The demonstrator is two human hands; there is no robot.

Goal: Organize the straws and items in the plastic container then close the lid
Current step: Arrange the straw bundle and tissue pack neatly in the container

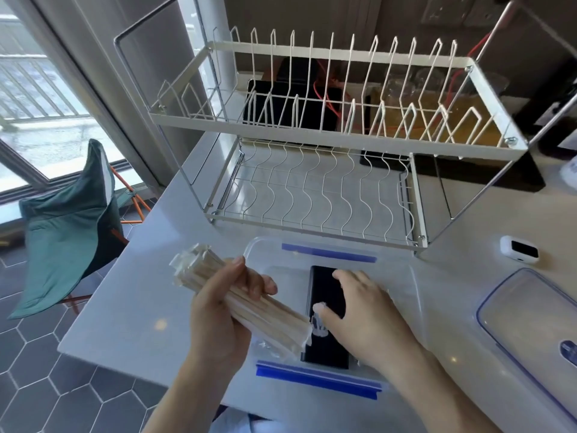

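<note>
Clear plastic container (402, 295) sits on the white counter (150, 276), its bottom partly hidden by both hands. Left hand (218, 310) grips a bundle of straws (265, 310) above its left edge; right hand (365, 310) lies open on a black box (324, 285) inside. Lid (527, 314), cut off, lies right.

Both bare forearms reach forward from the bottom of the view. The left hand (224, 304) is raised, palm turned inward, its fingers (259, 284) and thumb wrapped firmly around a thick bundle of pale paper-wrapped straws (271, 317), held slanting. The right hand (365, 310) is lower, palm down, fingers spread and gently curved, its thumb pointing toward the left hand.
</note>
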